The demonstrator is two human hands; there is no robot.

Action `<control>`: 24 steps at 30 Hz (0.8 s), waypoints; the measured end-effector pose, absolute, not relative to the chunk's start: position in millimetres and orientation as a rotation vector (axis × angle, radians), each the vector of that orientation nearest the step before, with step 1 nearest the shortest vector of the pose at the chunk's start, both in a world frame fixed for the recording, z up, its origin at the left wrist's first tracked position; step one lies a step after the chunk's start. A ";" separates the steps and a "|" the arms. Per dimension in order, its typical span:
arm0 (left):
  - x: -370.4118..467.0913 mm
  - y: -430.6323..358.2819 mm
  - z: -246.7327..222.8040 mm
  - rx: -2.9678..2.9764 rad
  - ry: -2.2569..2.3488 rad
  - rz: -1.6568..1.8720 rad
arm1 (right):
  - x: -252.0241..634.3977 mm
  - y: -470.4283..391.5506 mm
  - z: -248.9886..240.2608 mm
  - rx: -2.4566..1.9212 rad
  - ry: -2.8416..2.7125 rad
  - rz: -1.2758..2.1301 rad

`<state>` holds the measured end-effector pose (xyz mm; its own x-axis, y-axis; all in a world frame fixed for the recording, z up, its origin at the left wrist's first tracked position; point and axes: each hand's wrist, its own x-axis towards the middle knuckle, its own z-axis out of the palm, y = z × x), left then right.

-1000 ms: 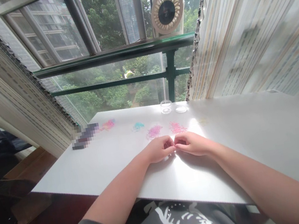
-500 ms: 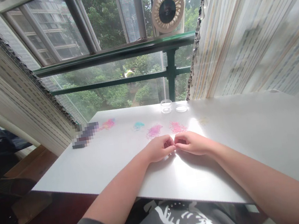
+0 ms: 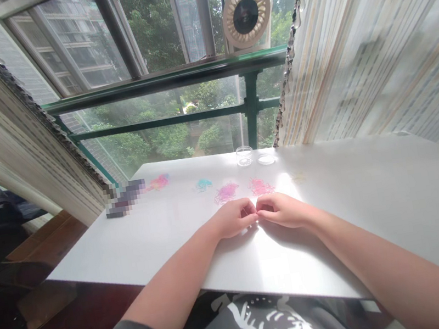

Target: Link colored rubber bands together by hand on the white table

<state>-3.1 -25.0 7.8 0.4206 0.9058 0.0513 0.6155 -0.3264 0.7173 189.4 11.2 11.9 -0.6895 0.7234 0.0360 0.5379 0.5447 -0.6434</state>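
Observation:
My left hand (image 3: pixel 234 218) and my right hand (image 3: pixel 282 211) meet fingertip to fingertip above the white table. Thumb and fingers are pinched together on each; whatever sits between them is too small to make out. Just beyond the fingers lie a purple pile (image 3: pixel 226 192) and a pink pile (image 3: pixel 261 186) of thin, tangled strands, perhaps little rubber bands. A blue pile (image 3: pixel 203 184) is farther left, and a faint yellowish pile (image 3: pixel 299 177) to the right. Behind them stand a clear round container (image 3: pixel 244 156) and a flat clear lid (image 3: pixel 266 160).
A mixed pink and orange pile (image 3: pixel 158 183) lies at the table's far left, beside a pixelated dark object (image 3: pixel 125 199). The white table (image 3: pixel 373 190) ends at a window with a green railing (image 3: pixel 172 77). A fan (image 3: pixel 246 13) stands above; curtains (image 3: pixel 366 41) hang on both sides.
The left curtain has swung slightly left, baring more of the railing. Both hands and the piles stay in place.

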 end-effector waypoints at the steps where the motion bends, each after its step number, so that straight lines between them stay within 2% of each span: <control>1: -3.1 -25.1 8.1 2.058 1.284 0.603 | 189.4 11.2 12.0 -1.044 -2.485 0.887; 24: -3.3 -25.1 6.7 2.046 1.280 0.604 | 189.3 10.1 13.0 -1.061 -2.503 0.844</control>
